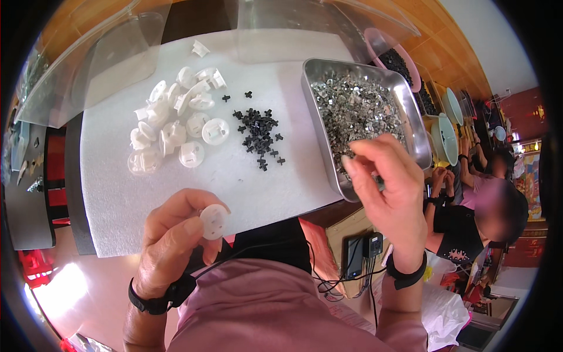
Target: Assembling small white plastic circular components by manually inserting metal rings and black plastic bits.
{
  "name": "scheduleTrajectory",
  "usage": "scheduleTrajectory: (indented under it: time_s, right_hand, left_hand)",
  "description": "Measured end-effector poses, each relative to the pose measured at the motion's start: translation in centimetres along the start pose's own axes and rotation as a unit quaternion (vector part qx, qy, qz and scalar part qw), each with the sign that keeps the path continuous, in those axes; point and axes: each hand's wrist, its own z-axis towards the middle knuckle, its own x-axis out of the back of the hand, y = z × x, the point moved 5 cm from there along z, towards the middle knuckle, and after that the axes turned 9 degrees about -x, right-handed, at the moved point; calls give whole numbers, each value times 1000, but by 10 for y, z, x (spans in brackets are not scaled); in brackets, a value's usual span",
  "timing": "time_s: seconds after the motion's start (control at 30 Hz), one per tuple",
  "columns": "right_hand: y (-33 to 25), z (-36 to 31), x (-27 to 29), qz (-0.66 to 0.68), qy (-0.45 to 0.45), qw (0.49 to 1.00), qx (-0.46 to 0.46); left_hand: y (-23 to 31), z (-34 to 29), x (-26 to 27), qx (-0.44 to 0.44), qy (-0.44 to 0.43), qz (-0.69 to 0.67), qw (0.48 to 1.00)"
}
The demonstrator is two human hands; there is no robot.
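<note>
My left hand [176,234] is closed on a round white plastic socket cover [214,222] with small holes, held up by its rim near the front edge of the table. My right hand [390,182] is above the near part of a steel tray [417,138] full of small shiny metal parts [358,105]. Its thumb and forefinger are drawn together in a pinch; whatever lies between them is too small to make out. Several similar white plastic pieces [190,154] lie in a loose pile at the left. Beside them is a heap of small black cross-shaped parts [258,135].
White foam sheeting [281,182] covers the table. Clear plastic bins [126,53] stand along the far side. Beyond the tray are a pink basin [414,73] and a green basin [448,141]. Cables and a black box [353,258] lie below the table edge. Other people [498,211] sit at the right.
</note>
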Motion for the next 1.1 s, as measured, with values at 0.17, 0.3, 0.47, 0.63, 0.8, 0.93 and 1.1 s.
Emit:
scheduleTrajectory:
  time_s: [0.17,0.3,0.47,0.63,0.8,0.93,1.1]
  right_hand:
    - [-33,12,-24,-182,-76,971,136]
    - [-51,20,-44,-289,-134,932,175]
    - [-52,21,-66,-386,-205,882,175]
    - [-47,23,-68,-362,-151,898,199]
    - [-45,34,-55,-305,-118,932,154]
    - [-40,41,-34,-186,-92,973,100]
    - [-30,45,-19,-89,-70,992,51]
  left_hand:
    - [3,-1,2,-3,-1,-10,1000]
    - [5,-1,3,0,1,-12,1000]
    - [8,-1,5,-3,-13,-30,999]
    - [7,-2,6,-7,-6,-61,998]
    - [5,-2,7,-10,-15,-89,996]
    - [2,-2,8,-8,-15,-94,995]
    - [1,0,8,-7,-10,-99,995]
